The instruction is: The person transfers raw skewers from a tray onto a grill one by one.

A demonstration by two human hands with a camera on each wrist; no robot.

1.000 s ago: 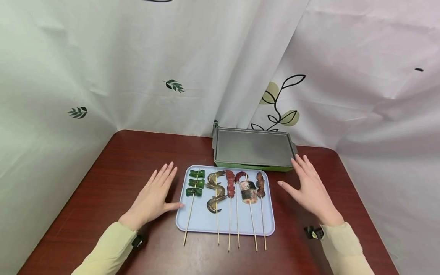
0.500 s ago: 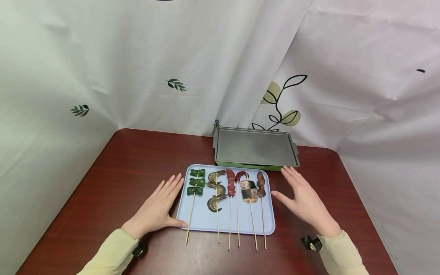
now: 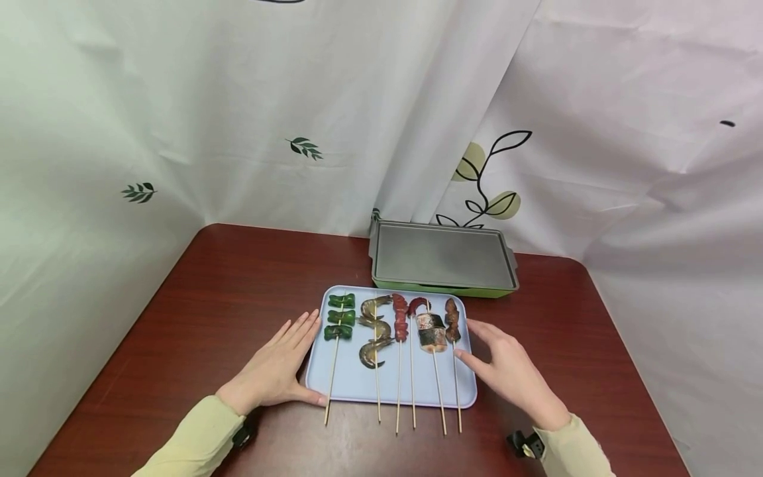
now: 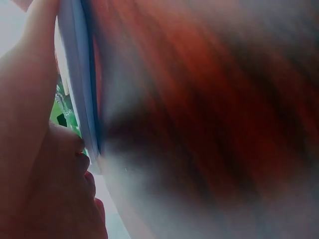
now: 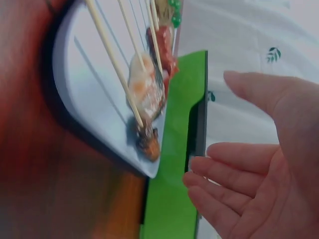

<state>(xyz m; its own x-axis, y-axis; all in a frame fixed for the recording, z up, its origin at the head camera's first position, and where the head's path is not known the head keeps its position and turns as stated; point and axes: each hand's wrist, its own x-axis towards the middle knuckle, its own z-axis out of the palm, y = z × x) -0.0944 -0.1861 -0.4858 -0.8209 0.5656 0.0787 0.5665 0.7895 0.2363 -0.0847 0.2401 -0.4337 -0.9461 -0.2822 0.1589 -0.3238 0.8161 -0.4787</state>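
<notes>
A pale blue tray [image 3: 357,384] lies on the table with several skewers side by side, sticks toward me. They carry green pepper pieces [image 3: 340,317], shrimps [image 3: 374,329], red meat [image 3: 400,318], a dark red curl [image 3: 419,305], dark-skinned fish chunks [image 3: 432,332] and brown meat [image 3: 452,321]. My left hand [image 3: 268,371] rests against the tray's left edge, fingers straight, thumb at the near left corner. At the tray's right edge my right hand [image 3: 509,368] hovers, thumb over the brown meat skewer's stick. In the right wrist view, its thumb and fingers stand apart with nothing between them.
A grey rectangular griddle [image 3: 444,255] with a green base [image 5: 174,149] stands just behind the tray. The dark red wooden table [image 3: 256,265] reaches a light curtain [image 3: 298,79] with leaf prints at the back and sides.
My right hand has moved left and toward me, to the tray's right edge. My left hand has come right against the left edge, its thumb lower. The tray and skewers have barely moved.
</notes>
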